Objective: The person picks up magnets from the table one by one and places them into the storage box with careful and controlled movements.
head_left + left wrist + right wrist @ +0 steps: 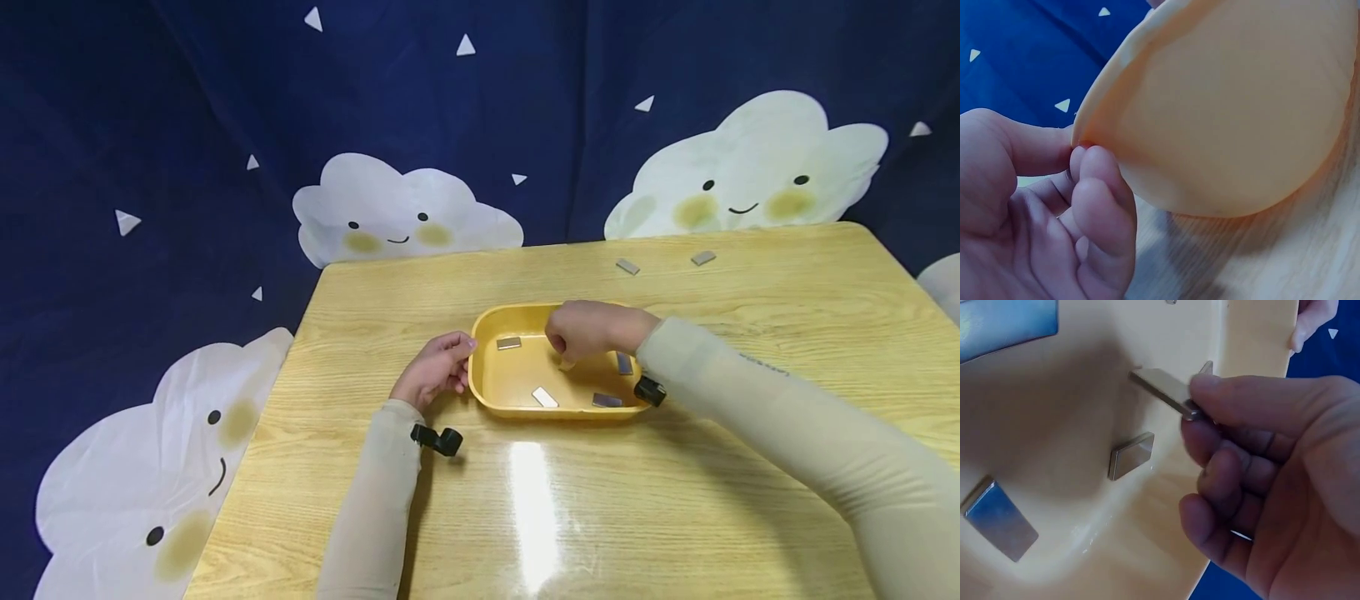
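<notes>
Right hand (pixel 588 327) pinches a slim block (pixel 1161 392) within the yellow tray (pixel 555 414)

The slim block juts from between the right thumb and index finger, gripped at one end, its free end pointing away from the hand over the tray's floor; whether that end touches the floor cannot be told. The other right fingers curl beneath, near the palm. At the tray's opposite end, the left hand (pixel 435 369) pinches the rim between thumb and fingertips.

The slim block is a flat, sharp-edged rectangle with a metallic sheen. Similar shiny pieces (pixel 545 397) lie apart on the tray's floor, and two more plates (pixel 627 267) rest on the table (pixel 660 542) beyond it. The tray is smooth and shallow with rounded corners; the table shows wood grain.

The head view hides most of the slim block behind the right fist, while the right wrist view lays its grip bare. Only the head view takes in the plates on the table. The left wrist view shows the rim pinch closely, but none of the pieces.
</notes>
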Motion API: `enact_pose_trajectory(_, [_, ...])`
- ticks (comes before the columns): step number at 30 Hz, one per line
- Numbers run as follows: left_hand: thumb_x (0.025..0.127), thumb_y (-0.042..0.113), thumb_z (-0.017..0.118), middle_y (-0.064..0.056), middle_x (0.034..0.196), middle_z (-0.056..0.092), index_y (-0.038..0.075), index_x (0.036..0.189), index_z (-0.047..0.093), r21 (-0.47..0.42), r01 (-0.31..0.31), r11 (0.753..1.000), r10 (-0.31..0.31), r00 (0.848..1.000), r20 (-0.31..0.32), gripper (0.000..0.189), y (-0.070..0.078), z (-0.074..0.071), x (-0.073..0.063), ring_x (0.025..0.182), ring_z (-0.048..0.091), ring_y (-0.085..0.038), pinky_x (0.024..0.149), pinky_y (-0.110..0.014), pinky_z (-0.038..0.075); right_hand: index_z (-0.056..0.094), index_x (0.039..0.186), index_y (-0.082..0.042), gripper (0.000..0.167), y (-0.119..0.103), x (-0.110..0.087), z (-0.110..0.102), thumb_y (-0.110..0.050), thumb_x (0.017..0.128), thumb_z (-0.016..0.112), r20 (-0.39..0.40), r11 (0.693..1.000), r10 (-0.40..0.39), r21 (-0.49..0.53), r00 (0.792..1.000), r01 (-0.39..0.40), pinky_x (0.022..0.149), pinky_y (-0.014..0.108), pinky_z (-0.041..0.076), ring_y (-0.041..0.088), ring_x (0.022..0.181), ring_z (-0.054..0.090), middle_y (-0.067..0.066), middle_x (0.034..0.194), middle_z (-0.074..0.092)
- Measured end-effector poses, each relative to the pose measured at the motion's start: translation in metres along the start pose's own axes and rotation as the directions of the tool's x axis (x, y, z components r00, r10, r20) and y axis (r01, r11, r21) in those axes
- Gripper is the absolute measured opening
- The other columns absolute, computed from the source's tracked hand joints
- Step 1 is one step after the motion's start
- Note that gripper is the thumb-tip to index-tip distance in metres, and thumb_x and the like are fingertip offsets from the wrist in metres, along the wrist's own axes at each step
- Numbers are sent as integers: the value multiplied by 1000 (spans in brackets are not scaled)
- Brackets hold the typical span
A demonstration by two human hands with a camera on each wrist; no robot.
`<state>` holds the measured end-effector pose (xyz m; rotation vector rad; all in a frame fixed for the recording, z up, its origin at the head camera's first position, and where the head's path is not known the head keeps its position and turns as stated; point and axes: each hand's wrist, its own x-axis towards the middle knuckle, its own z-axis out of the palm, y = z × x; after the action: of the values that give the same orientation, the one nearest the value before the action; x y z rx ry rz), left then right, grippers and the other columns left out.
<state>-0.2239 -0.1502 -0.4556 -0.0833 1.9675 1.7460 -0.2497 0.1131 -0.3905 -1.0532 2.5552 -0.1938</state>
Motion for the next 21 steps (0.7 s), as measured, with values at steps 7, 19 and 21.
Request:
enact_pose_trajectory(7, [104, 20, 51, 3, 65, 50, -1, 108, 54, -9, 5, 1000, -5, 1000, 1, 22, 0, 0, 0, 50, 48, -10, 44, -19, 43, 63, 70, -15, 17, 0, 1, 2, -7, 75, 78, 25, 1000, 16, -14, 1000, -16, 60, 24, 42, 12, 65, 49, -5, 70, 60])
enact_pose_trajectory(19, [103, 20, 51, 2, 66, 50, 0, 106, 54, -17, 20, 1000, -20, 1000, 3, 21, 2, 0, 1, 50, 48, -10, 44, -19, 44, 65, 70, -12, 15, 1, 0, 0, 0, 77, 71, 46, 1000, 22, -19, 999, -21, 61, 23, 42, 13, 65, 48, -2, 70, 61])
enact_pose_trajectory(21, [104, 20, 51, 2, 66, 50, 0, 106, 54, -18, 20, 1000, -20, 1000, 6, 21, 2, 0, 1, 50, 48, -10, 44, -19, 44, 65, 70, -11, 17, 3, 0, -1, 4, 76, 66, 51, 1000, 17, -25, 999, -16, 60, 23, 40, 13, 64, 46, -2, 69, 61])
